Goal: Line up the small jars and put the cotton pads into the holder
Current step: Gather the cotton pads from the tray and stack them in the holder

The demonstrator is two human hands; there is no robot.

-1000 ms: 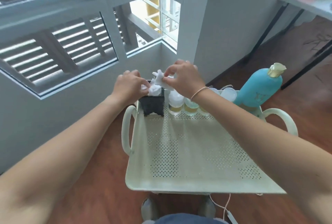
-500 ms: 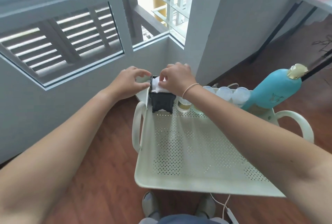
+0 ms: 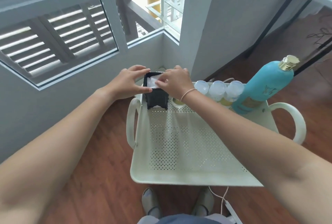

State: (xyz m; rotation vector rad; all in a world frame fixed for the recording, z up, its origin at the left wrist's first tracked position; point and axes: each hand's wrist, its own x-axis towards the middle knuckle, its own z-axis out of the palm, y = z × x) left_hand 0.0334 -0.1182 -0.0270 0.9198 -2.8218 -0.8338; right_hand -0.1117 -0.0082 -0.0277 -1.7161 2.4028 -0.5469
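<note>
A small black holder (image 3: pixel 157 98) stands in the far left corner of a pale perforated tray (image 3: pixel 181 144). White cotton pads (image 3: pixel 152 81) fill its top. My left hand (image 3: pixel 129 82) grips the holder's left side and rim. My right hand (image 3: pixel 175 82) rests on top, fingertips pressing the pads down. To the right, a row of small jars with clear domed lids (image 3: pixel 218 89) runs along the tray's far edge; the nearest jar (image 3: pixel 177 102) is partly hidden under my right wrist.
A tall teal bottle with a gold cap (image 3: pixel 265 87) stands at the tray's far right corner. The tray has looped handles on both sides (image 3: pixel 294 121). A window and grey wall lie beyond; wooden floor, my feet and a white cable (image 3: pixel 223 200) below.
The cotton pads were held above the holder a second ago; they now sit down inside it under my right fingers. My left hand has shifted onto the holder's side.
</note>
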